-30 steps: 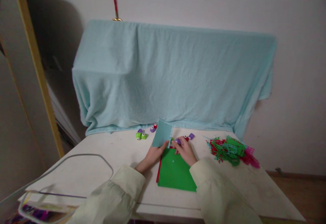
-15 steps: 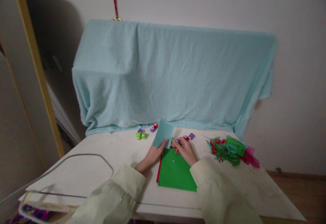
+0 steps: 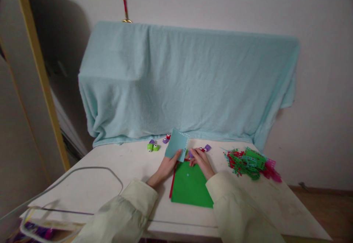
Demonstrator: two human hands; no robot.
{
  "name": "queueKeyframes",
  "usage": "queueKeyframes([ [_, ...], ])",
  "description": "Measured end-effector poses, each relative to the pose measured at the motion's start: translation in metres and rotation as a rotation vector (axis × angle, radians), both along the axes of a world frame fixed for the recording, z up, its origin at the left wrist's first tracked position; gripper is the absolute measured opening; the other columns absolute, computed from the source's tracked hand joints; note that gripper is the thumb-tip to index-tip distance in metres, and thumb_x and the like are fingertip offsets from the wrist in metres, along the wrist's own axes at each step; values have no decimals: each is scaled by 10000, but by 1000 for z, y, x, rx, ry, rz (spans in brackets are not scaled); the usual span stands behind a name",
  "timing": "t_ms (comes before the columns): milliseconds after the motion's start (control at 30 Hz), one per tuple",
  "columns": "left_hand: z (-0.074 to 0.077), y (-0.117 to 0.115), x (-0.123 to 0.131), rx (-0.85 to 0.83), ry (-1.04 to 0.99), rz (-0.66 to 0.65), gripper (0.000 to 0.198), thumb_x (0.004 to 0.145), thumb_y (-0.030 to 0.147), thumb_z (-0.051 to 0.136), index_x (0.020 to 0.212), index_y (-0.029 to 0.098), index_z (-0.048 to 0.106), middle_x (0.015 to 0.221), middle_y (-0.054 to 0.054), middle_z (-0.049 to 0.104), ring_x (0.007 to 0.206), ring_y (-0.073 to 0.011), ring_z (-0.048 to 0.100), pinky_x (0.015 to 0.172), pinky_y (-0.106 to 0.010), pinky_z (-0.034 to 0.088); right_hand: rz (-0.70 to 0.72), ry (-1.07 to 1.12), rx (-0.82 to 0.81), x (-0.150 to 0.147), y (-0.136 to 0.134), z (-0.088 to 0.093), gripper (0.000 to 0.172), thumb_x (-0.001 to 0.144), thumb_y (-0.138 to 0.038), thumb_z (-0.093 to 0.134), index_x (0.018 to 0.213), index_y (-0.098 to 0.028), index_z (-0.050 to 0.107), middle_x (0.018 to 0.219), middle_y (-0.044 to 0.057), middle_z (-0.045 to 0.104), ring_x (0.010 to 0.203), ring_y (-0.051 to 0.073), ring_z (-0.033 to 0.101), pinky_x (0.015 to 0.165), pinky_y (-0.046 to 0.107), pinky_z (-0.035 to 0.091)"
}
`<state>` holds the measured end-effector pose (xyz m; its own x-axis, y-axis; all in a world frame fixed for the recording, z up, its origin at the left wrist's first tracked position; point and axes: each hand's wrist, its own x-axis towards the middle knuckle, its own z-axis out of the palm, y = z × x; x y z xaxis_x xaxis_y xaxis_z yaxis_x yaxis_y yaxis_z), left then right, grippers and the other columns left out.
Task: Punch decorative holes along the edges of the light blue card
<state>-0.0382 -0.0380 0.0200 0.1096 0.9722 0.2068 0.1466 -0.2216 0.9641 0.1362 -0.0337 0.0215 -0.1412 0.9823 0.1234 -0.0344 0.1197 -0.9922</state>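
My left hand (image 3: 167, 165) grips a light blue sheet of paper (image 3: 176, 143) by its lower edge, thumb on top. Small holes run along the sheet's upper and right edges. Close by on the right, my right hand (image 3: 201, 161) has its fingers closed around a small purple hole punch (image 3: 191, 154), largely covered by the fingers. That punch is at the sheet's lower right corner; whether it touches the paper I cannot tell. Below both hands lies a green sheet (image 3: 191, 187) over a red one (image 3: 172, 186), with a tiny pale dot on the green.
Green punches (image 3: 153, 147) with eye-like dots lie left of the paper, and red and purple ones (image 3: 204, 148) behind my right hand. A tangled heap of punched paper strips (image 3: 248, 163) sits at the right. A grey cable (image 3: 91, 168) loops over the table's left side. Behind hangs a blue cloth (image 3: 190, 84).
My right hand has shifted slightly and its fingers have changed position on the purple punch. The blue sheet has barely moved in my left hand.
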Motion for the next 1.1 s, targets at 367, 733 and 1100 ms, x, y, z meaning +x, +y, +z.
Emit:
queueKeyframes([
  [367, -5, 0, -5, -31, 32, -28, 536, 834, 621, 448, 977, 138, 632, 861, -74, 668, 822, -232, 598, 872, -363, 438, -22, 95, -53, 4, -1, 1, 408, 835, -571, 510, 828, -178, 618, 773, 56, 684, 525, 150, 628, 496, 259, 478],
  [733, 0, 0, -3, 15, 2, 0, 514, 833, 583, 482, 1038, 131, 617, 1079, -109, 650, 1028, -249, 570, 966, -351, 398, -13, 94, -60, 5, -2, 2, 410, 846, -562, 503, 821, -172, 625, 738, 51, 680, 520, 141, 620, 502, 248, 472],
  [1100, -12, 3, 2, -71, -88, -99, 490, 835, 573, 502, 993, 117, 583, 743, -41, 617, 613, -153, 539, 609, -269, 439, 70, 49, -39, 4, 3, -3, 337, 812, -501, 595, 830, -165, 588, 696, 13, 637, 481, 98, 541, 455, 214, 394],
])
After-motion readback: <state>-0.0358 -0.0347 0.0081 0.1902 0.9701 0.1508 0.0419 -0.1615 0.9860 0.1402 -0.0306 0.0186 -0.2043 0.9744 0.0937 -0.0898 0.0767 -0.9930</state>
